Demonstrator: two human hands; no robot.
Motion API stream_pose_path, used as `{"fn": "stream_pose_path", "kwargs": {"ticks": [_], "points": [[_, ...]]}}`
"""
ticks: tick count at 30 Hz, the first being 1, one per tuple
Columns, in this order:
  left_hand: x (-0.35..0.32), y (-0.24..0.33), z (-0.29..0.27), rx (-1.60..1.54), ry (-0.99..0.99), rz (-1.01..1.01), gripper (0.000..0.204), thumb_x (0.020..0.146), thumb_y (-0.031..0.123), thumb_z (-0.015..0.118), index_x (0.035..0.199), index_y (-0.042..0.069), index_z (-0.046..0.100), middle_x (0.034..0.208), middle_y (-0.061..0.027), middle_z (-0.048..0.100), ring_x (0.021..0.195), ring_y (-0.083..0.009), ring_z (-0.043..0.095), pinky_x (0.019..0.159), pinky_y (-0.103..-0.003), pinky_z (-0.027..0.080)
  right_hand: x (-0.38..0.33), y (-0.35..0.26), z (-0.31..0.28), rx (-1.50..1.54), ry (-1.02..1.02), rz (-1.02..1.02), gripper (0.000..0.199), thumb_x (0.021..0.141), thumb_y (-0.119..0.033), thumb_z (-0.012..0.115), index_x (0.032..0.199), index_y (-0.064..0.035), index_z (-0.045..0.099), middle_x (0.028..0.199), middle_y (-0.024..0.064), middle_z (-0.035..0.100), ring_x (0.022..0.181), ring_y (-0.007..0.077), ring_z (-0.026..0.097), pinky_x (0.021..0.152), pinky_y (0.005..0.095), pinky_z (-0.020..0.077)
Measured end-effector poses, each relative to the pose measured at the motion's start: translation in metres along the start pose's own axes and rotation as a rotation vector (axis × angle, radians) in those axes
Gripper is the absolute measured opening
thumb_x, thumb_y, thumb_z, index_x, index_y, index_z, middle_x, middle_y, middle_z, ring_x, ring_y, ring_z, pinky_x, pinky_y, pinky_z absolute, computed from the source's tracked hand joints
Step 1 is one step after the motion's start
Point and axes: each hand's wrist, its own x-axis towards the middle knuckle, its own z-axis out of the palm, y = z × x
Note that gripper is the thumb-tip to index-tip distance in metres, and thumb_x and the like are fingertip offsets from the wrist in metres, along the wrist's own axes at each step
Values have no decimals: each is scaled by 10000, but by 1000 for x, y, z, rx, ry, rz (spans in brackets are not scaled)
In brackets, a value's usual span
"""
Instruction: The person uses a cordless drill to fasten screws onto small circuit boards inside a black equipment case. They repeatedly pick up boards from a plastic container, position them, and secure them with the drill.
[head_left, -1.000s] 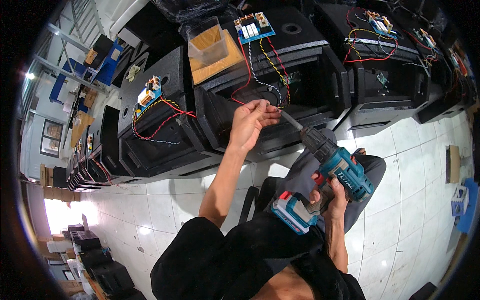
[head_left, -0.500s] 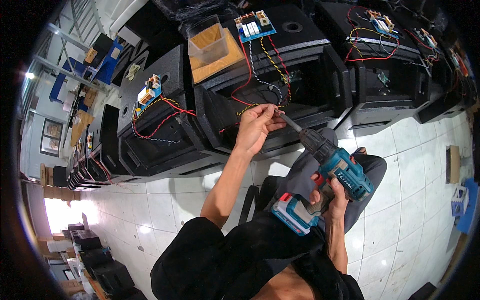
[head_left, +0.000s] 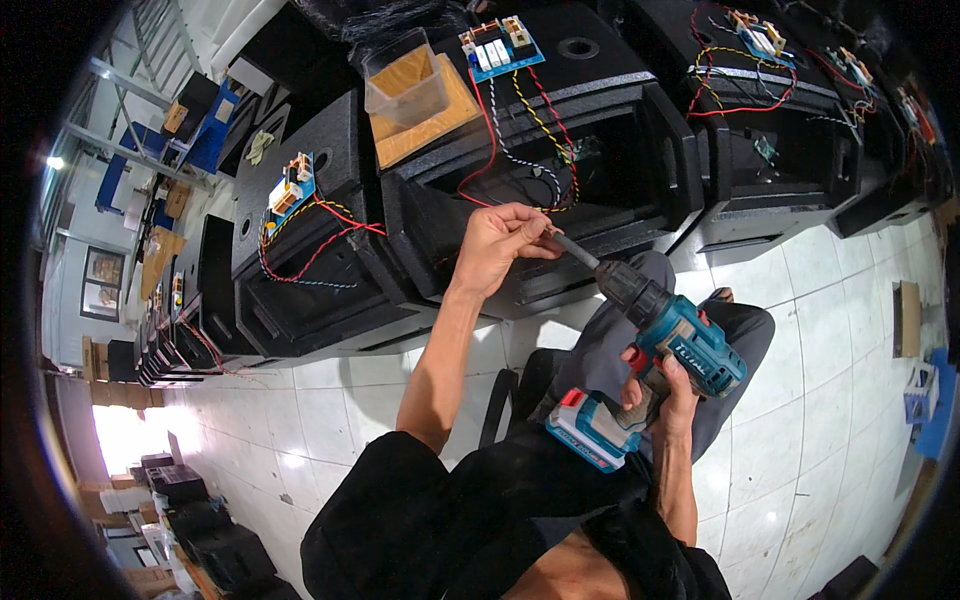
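Before the open front of a black box (head_left: 668, 165), the person's left hand (head_left: 497, 248) is reaching out with thumb and fingers closed together at the tip of a drill's bit (head_left: 577, 250); whether they are pinching the bit itself or some small piece against it is too small to tell. The right hand (head_left: 672, 390) is wrapping its fingers around the handle of the blue-green drill (head_left: 690, 340), which is lying slantwise between the two hands, its bit pointing up and leftward to the left fingertips. The drill's battery (head_left: 590, 440) is sitting low, close to the black shirt, and its chuck is showing just in front of a grey trouser leg (head_left: 755, 325). Just beyond the left fingertips, coloured wires (head_left: 494, 120) are hanging from a circuit board (head_left: 500, 50) over the box's upper edge and into its mouth. The lower edge of that mouth is passing behind the left hand; whether they are touching cannot be told. A clear tub (head_left: 435, 80) is standing on a wooden panel (head_left: 440, 130) atop the box, well apart from both hands. More boxes (head_left: 330, 310) are crowding either side, while pale floor tiles (head_left: 760, 450) are leaving open room right of the drill and left of the left forearm.
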Motion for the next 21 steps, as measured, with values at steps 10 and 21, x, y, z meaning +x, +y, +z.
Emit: {"fn": "stream_pose_path", "kwargs": {"ticks": [10,21], "points": [[67,-18,16,146,-21,-78,327,991,226,536,1132,-66,581,1059,-182,663,936,-213,664,829,-342,568,6,15,-10,172,47,24,484,924,-419,547,1074,41,548,641,118,583,487,166,537,489,306,493],[139,-121,-18,1825,-75,347,165,802,32,551,936,-49,601,950,-251,640,939,-393,617,856,-486,461,36,8,-4,144,242,1,482,928,-467,550,1034,2,591,626,62,564,473,128,503,474,254,459]]}}
